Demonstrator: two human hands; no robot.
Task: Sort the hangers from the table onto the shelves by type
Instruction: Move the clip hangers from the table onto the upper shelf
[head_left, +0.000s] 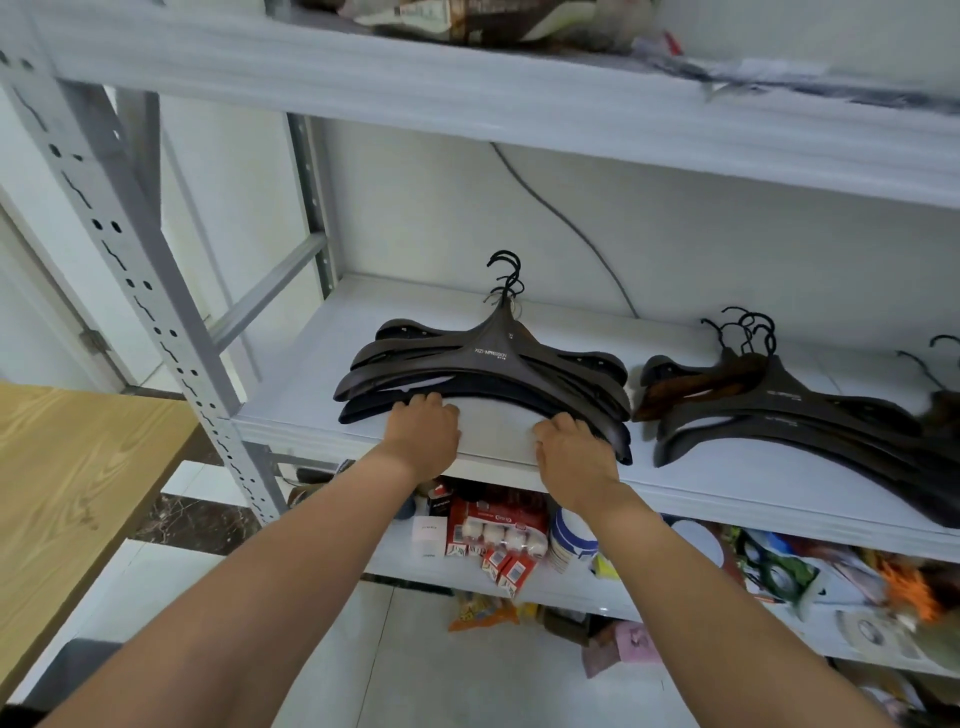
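The left hand (423, 431) and right hand (574, 448) curl fingers over the near edge of the dark hanger stack (483, 359) (hooks pointing far). It lies on the white shelf (301, 374).

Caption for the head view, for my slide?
Left hand and right hand hold a dark hanger stack on the white shelf; second stack alongside.

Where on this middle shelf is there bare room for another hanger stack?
The white middle shelf is bare at its left end, between the grey perforated upright and the stack of dark brown plastic hangers. A bare strip runs behind the stacks along the wall. The gap before the right pile of dark hangers is narrow; rightward it is crowded.
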